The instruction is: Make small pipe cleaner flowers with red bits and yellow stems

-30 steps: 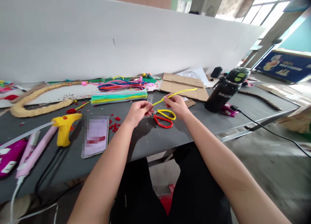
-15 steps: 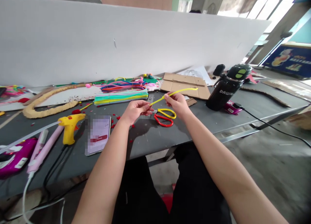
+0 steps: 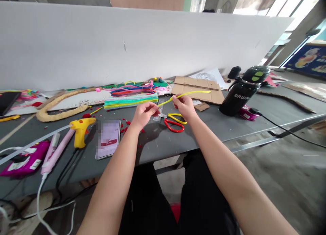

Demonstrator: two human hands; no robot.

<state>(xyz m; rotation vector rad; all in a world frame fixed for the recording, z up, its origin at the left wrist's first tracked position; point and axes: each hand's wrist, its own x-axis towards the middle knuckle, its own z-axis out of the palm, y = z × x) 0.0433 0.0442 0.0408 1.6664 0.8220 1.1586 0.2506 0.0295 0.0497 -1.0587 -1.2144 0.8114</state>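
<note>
A yellow pipe cleaner (image 3: 193, 92) runs between my two hands above the table, its free end reaching out to the right. My left hand (image 3: 145, 113) pinches its left end between thumb and fingertips. Further along, my right hand (image 3: 183, 105) grips the middle part with thumb and forefinger. Under the hands lie scissors (image 3: 174, 125) with one red and one yellow handle, blades toward the left hand. Behind my left hand is a bundle of green and yellow pipe cleaners (image 3: 122, 103). Red scraps (image 3: 124, 129) are scattered beside my left forearm.
To the left lie a phone (image 3: 109, 139), a yellow glue gun (image 3: 83, 131), a pink straightener (image 3: 56, 150) and a curved tan wrapped strip (image 3: 42, 115). Flattened cardboard (image 3: 198, 89) rests behind my right hand. A black bottle (image 3: 239, 95) stands to the right. A white board (image 3: 142, 44) closes the back.
The view has shifted slightly, so the table things appear further right. Both hands keep hold of the yellow pipe cleaner, with little change in their pose.
</note>
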